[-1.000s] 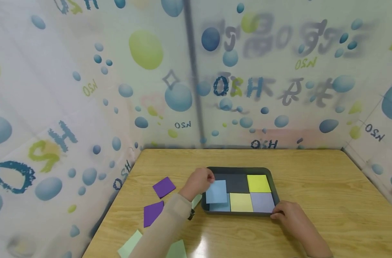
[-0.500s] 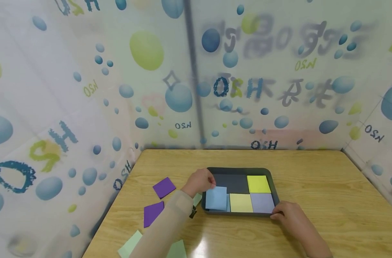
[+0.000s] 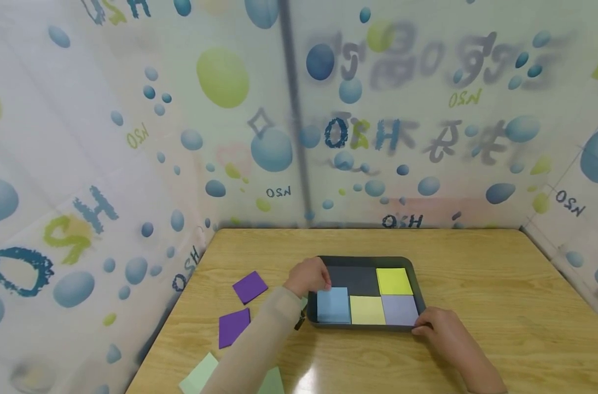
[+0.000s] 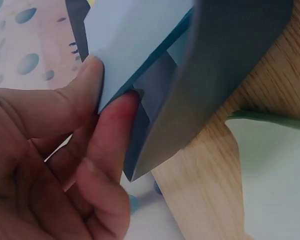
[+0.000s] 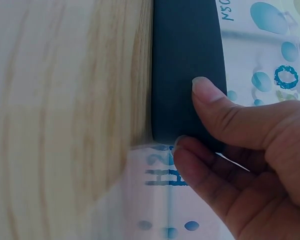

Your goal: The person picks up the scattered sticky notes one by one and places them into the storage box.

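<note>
My left hand (image 3: 309, 275) pinches a corner of a light blue sticky note pad (image 3: 333, 307) between thumb and fingers. The pad lies over the front-left part of a dark grey tray (image 3: 363, 260), covering another blue piece almost fully. In the left wrist view, the held pad (image 4: 132, 37) is tilted, with dark tray floor and a bit of blue under it. My right hand (image 3: 441, 327) holds the tray's front-right corner. The right wrist view shows that thumb on the tray wall (image 5: 187, 55) and the fingers curled at the corner.
Inside the tray are a pale yellow pad (image 3: 367, 310), a lavender pad (image 3: 399, 310) and a bright yellow pad (image 3: 394, 280). Purple pads (image 3: 250, 287) lie left on the wooden table (image 3: 500, 284), with light green pads (image 3: 199, 374) nearer, partly behind the left sleeve (image 3: 259, 345).
My left hand has lowered the blue pad toward the tray's front and shifted slightly right, so it now overlaps the other blue piece. The right hand stays on the corner.
</note>
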Tool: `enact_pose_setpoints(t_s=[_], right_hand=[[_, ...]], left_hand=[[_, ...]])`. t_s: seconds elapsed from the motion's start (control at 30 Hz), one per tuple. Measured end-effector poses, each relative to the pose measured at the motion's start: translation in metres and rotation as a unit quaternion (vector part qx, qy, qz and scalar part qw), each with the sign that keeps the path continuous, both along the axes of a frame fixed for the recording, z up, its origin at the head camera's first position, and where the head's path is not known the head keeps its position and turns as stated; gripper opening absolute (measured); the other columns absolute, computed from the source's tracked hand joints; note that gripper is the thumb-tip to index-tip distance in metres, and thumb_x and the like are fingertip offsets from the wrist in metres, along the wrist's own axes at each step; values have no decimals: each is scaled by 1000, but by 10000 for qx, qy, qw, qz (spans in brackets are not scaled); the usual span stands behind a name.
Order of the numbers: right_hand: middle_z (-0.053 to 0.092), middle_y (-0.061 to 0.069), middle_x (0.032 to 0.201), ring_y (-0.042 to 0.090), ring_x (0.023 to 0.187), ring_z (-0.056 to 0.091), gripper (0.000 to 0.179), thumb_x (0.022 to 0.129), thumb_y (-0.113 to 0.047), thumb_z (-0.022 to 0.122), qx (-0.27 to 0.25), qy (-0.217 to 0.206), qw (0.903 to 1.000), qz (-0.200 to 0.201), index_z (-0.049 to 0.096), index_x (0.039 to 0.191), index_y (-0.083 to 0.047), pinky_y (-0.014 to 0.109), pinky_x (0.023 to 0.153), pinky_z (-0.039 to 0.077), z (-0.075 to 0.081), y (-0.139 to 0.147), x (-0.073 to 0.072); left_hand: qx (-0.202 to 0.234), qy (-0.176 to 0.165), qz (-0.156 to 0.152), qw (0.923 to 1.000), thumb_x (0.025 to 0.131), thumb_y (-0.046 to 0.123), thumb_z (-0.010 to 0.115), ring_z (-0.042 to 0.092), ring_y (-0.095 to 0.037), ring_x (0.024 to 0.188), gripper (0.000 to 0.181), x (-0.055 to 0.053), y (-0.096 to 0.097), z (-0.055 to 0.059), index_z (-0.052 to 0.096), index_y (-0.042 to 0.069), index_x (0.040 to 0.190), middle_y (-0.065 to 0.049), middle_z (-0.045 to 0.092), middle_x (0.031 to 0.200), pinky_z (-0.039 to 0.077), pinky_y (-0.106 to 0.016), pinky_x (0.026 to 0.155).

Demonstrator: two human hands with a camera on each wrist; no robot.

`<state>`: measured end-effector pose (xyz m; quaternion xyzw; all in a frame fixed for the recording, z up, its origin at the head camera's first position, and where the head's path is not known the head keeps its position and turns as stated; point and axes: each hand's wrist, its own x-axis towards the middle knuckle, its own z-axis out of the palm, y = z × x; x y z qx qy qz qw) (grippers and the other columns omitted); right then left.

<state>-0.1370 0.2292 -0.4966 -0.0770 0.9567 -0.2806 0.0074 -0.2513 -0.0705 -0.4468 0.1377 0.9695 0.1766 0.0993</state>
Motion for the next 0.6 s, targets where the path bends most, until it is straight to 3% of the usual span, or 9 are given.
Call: enact_pose_setpoints(t_s=[0.27,0.6], right_hand=[[71,-2,82,14,81,65,12,83,-5,79,-41,-7,10000,-9,74,76,-14,41,77,58,0,0,0],[71,-2,83,13,81,64,12,84,-6,79,0,-187,9998,-60,75,77,-15,41,78,58,2,0,-2]], left_hand=[[-375,-188,18,9991,86,14,79,64,-13,59,14,2,8,5,77,18,73,7,70,74,49,-29,54],[-813,-261,-215,9961,90,14,74,57,-11,70,17,1,11,0,76,19,74,7,71,83,50,-32,60]])
